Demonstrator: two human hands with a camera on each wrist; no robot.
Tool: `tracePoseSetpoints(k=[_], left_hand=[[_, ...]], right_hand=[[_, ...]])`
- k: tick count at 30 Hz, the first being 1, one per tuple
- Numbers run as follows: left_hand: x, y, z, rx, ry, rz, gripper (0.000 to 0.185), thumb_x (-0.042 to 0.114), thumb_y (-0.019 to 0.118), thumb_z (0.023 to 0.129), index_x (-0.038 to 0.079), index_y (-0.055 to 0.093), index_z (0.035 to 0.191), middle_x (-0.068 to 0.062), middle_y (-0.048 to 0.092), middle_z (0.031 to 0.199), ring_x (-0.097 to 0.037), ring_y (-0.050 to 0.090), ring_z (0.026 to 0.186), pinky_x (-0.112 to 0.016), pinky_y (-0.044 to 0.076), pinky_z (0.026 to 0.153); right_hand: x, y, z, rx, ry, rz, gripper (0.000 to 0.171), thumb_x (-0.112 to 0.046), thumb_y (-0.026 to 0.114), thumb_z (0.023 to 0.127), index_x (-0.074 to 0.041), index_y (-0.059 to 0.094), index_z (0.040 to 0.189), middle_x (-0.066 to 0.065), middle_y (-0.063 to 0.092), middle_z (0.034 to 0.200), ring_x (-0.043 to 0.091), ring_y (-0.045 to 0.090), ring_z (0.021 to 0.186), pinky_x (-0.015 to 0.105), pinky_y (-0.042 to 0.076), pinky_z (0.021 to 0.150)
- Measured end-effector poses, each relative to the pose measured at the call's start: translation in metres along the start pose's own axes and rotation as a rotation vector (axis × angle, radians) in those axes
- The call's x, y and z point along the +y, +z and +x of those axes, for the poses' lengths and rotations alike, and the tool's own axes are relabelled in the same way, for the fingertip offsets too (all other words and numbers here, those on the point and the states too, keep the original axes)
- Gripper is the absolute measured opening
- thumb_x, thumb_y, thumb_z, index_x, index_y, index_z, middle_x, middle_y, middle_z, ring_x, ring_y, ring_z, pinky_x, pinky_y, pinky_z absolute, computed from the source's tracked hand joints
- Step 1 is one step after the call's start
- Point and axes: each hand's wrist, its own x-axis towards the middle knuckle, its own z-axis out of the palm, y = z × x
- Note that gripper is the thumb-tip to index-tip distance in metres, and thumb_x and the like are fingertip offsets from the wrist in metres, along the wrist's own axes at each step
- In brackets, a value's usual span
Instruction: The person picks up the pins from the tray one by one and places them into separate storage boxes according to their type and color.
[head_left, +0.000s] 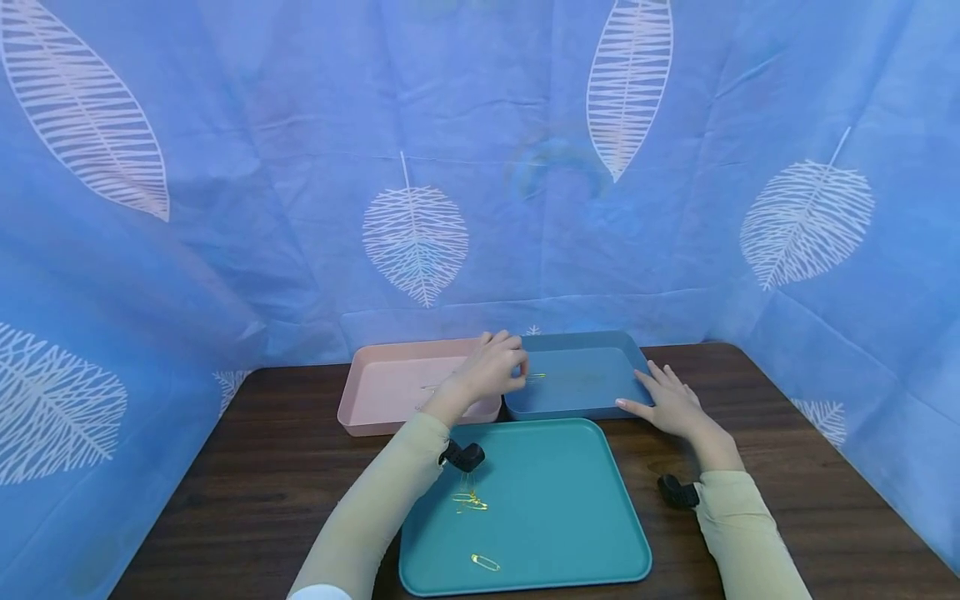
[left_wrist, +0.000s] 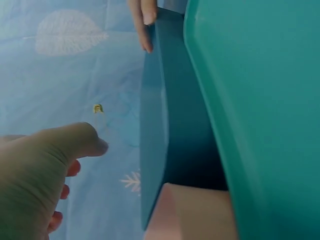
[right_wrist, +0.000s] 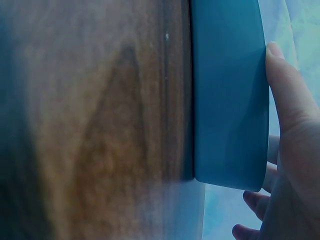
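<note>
My left hand (head_left: 491,367) is over the gap between the pink tray (head_left: 375,375) and the blue tray (head_left: 577,411). Its thumb and index finger pinch a gold safety pin (head_left: 536,376), whose clasp end sticks out toward the blue tray's side. In the left wrist view the pin's gold cap (left_wrist: 98,108) shows beyond the thumb, against the cloth. My right hand (head_left: 670,402) rests with spread, fairly straight fingers at the blue tray's right rim. In the right wrist view its thumb (right_wrist: 287,90) lies along the tray's edge.
A teal tray (head_left: 555,517) lies in front, nearest me. On it are a small cluster of gold safety pins (head_left: 470,502) and a separate safety pin (head_left: 485,562). Thin pins (head_left: 429,387) lie in the pink tray. Blue leaf-print cloth (head_left: 525,250) hangs behind the dark wooden table (head_left: 262,467).
</note>
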Motion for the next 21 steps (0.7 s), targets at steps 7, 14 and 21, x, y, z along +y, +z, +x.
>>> tracePoseSetpoints(k=[7,14,21], left_hand=[[0.001,0.014,0.015,-0.026,-0.047,-0.003,0.006,0.031,0.065,0.091,0.029,0.066,0.085,0.009,0.052,0.088,-0.014,0.036,0.081,-0.03,0.02,0.074],[0.0,0.022,0.024,-0.083,-0.113,-0.026,0.006,0.032,0.065,0.091,0.029,0.066,0.087,0.009,0.054,0.091,-0.014,0.039,0.083,-0.029,0.023,0.074],[-0.004,0.03,0.029,-0.12,-0.168,-0.066,0.005,0.032,0.065,0.092,0.029,0.066,0.088,0.009,0.055,0.095,-0.015,0.042,0.088,-0.032,0.026,0.077]], right_hand=[[0.002,0.002,0.001,0.002,0.007,0.0,0.091,-0.06,0.056,0.09,0.005,0.031,0.149,0.035,0.013,0.156,0.056,0.007,0.143,0.076,0.009,0.108],[0.002,0.002,0.001,-0.001,0.002,0.002,0.092,-0.06,0.056,0.09,0.004,0.028,0.15,0.035,0.014,0.156,0.056,0.007,0.143,0.076,0.01,0.107],[-0.002,0.0,-0.002,-0.024,0.002,0.023,0.091,-0.057,0.055,0.092,0.002,0.023,0.152,0.035,0.008,0.157,0.056,0.005,0.143,0.076,0.008,0.107]])
